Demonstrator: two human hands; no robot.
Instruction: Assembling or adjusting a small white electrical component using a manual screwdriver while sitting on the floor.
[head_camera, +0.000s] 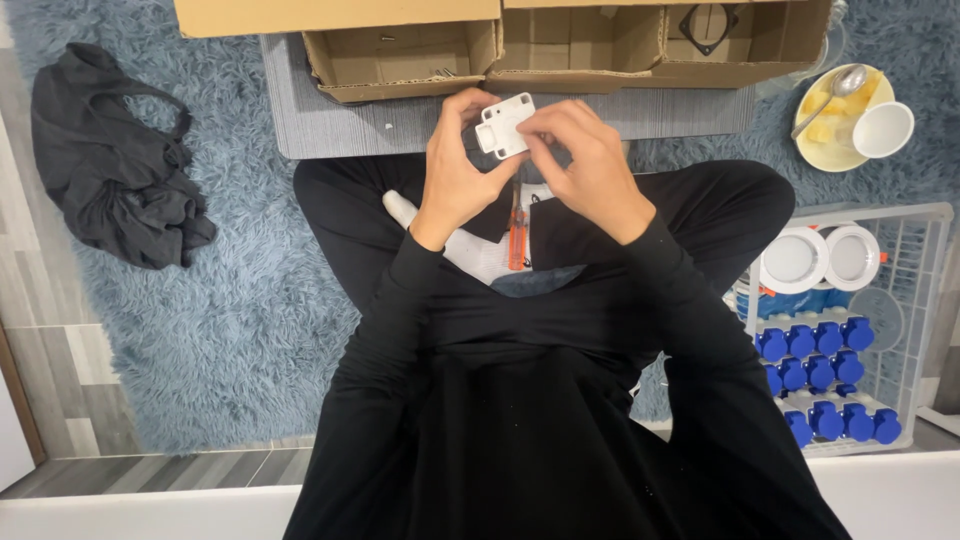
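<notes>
White plastic housing (505, 125): small, roughly square, rounded corners, with mounting tabs at the corners and a raised rectangular section on the visible face. It is held up in the air above the lap, in front of the grey mat edge, tilted slightly, flat face toward the camera. It is gripped from the left by the left hand (455, 170) and from the right by the right hand (590, 160); lower right part is covered by fingers.

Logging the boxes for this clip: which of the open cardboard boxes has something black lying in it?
The right-hand cardboard box, at the top right: a black square frame lies inside. The left-hand box shows nothing black.
</notes>
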